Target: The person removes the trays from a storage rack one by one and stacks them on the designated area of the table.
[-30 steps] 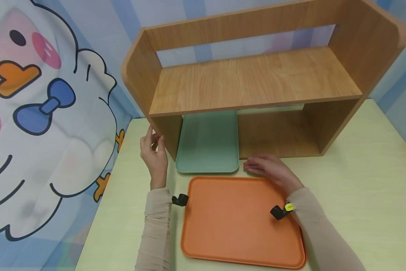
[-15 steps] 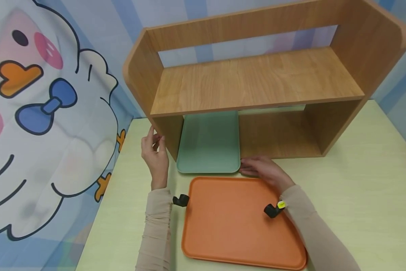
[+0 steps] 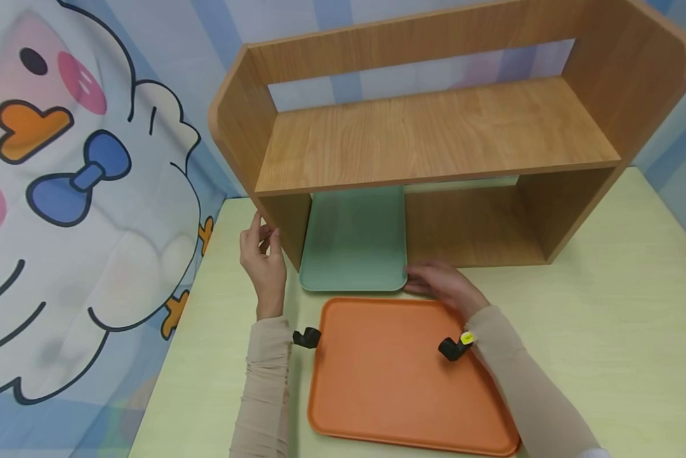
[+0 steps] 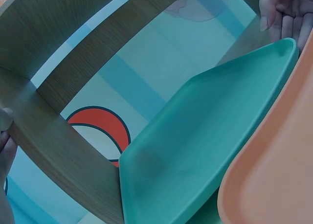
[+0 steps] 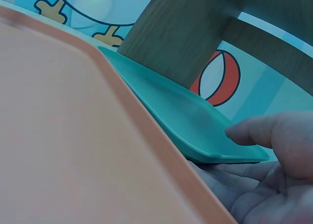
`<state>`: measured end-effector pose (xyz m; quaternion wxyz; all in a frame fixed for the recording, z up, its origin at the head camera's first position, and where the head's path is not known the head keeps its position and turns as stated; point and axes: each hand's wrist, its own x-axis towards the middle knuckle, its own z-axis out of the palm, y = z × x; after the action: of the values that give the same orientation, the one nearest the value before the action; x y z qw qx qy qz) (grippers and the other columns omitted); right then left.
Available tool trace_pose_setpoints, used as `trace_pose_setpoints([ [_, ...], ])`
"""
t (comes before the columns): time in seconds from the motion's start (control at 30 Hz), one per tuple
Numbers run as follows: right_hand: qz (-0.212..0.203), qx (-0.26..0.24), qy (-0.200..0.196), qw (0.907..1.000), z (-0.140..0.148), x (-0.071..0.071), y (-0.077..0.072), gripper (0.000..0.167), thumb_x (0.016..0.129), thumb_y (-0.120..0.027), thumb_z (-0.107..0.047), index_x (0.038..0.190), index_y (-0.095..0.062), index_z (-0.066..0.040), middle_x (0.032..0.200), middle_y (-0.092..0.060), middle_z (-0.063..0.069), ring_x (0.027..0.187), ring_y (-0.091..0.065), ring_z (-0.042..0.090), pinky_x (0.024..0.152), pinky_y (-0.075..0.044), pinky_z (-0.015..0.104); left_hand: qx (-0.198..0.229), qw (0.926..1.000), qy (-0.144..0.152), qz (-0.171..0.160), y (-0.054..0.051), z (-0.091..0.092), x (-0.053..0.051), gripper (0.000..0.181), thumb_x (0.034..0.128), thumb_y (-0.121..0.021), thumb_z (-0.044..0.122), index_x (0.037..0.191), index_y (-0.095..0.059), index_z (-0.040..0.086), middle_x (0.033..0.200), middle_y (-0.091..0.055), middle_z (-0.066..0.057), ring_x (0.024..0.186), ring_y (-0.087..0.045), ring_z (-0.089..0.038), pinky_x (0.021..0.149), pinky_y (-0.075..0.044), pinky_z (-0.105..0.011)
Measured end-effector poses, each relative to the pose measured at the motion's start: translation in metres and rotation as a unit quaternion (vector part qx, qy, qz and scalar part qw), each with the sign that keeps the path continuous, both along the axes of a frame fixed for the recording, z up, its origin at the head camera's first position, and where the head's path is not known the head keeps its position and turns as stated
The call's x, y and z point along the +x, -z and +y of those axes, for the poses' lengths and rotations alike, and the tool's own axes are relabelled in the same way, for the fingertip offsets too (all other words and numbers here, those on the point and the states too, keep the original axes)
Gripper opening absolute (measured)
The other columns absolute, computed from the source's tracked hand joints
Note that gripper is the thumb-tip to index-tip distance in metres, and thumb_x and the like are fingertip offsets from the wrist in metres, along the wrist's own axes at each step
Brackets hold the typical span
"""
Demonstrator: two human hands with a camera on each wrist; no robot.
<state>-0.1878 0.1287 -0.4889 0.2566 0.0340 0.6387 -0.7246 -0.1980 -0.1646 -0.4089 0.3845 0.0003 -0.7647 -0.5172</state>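
Observation:
A light green rectangular tray (image 3: 354, 245) lies in the left part of the wooden shelf's (image 3: 434, 137) lower level, its front end sticking out past the shelf. My right hand (image 3: 447, 285) is at the tray's front right corner. In the right wrist view, the fingers (image 5: 239, 177) lie under the corner and the thumb is above it, apart from the surface as the left wrist view shows. My left hand (image 3: 267, 270) touches the front edge of the shelf's left side panel (image 3: 288, 222), thumb on the edge and loosely bent fingers on the outer face.
An orange tray (image 3: 411, 375) lies on the pale yellow table (image 3: 617, 305) in front of the shelf, under the right forearm. Black wrist cameras sit on both sleeves. A cloth backdrop (image 3: 148, 242) with a cartoon bird hangs at the left and behind.
My right hand has moved left, from just beside the green tray to its front right corner. The left hand stays at the side panel. Both trays lie where they were.

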Motion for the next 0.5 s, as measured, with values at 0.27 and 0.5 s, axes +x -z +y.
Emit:
trace_pose_setpoints([
  [0.27,-0.012,0.006,0.004,0.9999,-0.0040,-0.0035,0.0007,0.047,0.096,-0.051,-0.006,0.134,-0.035,0.016,0.107,-0.052,0.011,0.085,-0.066,0.009,0.083,-0.056,0.025,0.005,1.0000,0.000,-0.002,0.0006,-0.0004,-0.0012,0.044,0.0898,-0.059,-0.004,0.133,-0.055,0.003,0.101,-0.053,-0.026,0.094,-0.061,-0.034,0.088,-0.054,-0.049],
  [0.5,0.001,0.028,-0.011,0.9995,-0.0076,-0.0017,-0.0008,0.022,0.093,-0.055,-0.003,0.107,-0.049,0.011,0.096,-0.053,0.010,0.077,-0.067,0.010,0.076,-0.058,0.024,0.007,0.9999,0.007,0.006,-0.0017,0.0006,0.0022,0.043,0.0889,-0.060,-0.006,0.131,-0.056,0.000,0.100,-0.052,-0.029,0.094,-0.061,-0.036,0.086,-0.054,-0.051],
])
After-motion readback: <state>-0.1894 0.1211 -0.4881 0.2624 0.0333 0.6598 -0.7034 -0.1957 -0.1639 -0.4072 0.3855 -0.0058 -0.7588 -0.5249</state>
